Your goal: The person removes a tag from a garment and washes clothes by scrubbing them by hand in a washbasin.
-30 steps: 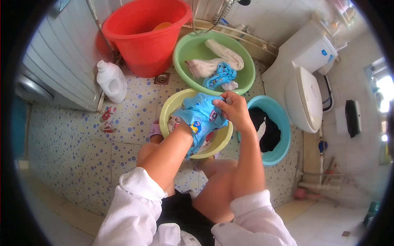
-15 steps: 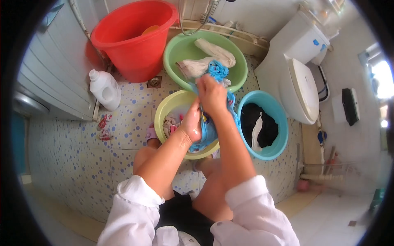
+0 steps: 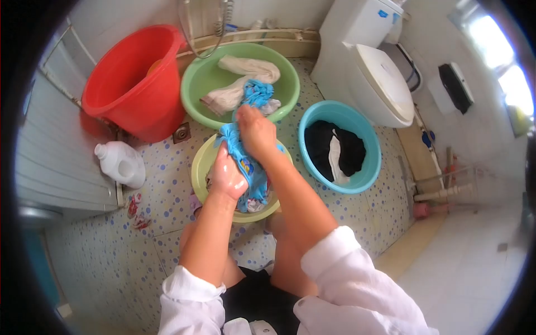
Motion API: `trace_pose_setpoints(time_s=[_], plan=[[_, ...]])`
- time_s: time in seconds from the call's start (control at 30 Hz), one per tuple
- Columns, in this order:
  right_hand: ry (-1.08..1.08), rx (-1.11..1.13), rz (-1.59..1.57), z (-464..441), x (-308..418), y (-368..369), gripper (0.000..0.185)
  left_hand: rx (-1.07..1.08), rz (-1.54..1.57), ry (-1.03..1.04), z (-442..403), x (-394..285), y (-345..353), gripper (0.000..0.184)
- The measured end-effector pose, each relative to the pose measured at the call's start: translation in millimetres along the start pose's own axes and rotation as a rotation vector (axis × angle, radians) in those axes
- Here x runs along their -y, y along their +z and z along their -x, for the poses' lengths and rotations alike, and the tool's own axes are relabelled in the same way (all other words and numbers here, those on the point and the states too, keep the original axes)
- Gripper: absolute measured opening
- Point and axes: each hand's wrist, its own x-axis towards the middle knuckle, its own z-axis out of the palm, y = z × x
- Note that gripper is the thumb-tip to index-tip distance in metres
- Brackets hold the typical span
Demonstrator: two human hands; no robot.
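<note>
A wet blue patterned garment (image 3: 252,170) is stretched between my hands above a yellow basin (image 3: 199,167). My right hand (image 3: 257,134) is closed in a fist around its upper part. Lower and to the left, my left hand (image 3: 229,177) grips the same cloth, its palm wet and its fingers partly hidden behind the fabric. The garment's lower end hangs into the yellow basin among other pale laundry (image 3: 254,205). Just beyond my right hand, a twisted blue cloth (image 3: 258,92) lies in a green basin (image 3: 188,92); whether it joins the held garment, I cannot tell.
White cloth (image 3: 245,67) lies in the green basin. A blue basin (image 3: 373,128) with dark clothes stands at right, by a toilet (image 3: 385,81). A red bucket (image 3: 134,84) and a white jug (image 3: 120,163) are at left. Small red-and-white scraps (image 3: 137,212) lie on the tiled floor.
My view has shifted right, so the basins and bucket sit further left in it. Both hands still hold the blue garment, which now shows more fully between them.
</note>
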Motion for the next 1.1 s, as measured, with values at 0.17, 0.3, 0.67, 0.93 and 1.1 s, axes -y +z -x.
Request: trace_pose_setpoints(time_s=[0.17, 0.3, 0.67, 0.93, 1.1], plan=[[-0.108, 0.017, -0.241, 29.0, 11.2, 7.3, 0.01, -0.221, -0.26, 0.178, 0.5, 0.2, 2.9, 0.046], [-0.32, -0.011, -0.222, 43.3, 36.0, 16.5, 0.013, 1.067, -0.039, 0.214, -62.0, -17.2, -106.7, 0.052], [-0.144, -0.114, -0.099, 35.2, -8.1, 38.9, 0.015, 0.108, -0.326, 0.037, -7.9, -4.9, -15.6, 0.057], [-0.141, -0.078, -0.089, 20.7, -4.8, 13.5, 0.009, -0.098, -0.142, 0.068, -0.1, -5.3, -14.1, 0.053], [0.256, -0.128, -0.218, 13.3, -35.6, 8.5, 0.013, 0.007, -0.18, -0.011, 6.3, 6.9, -2.0, 0.052]])
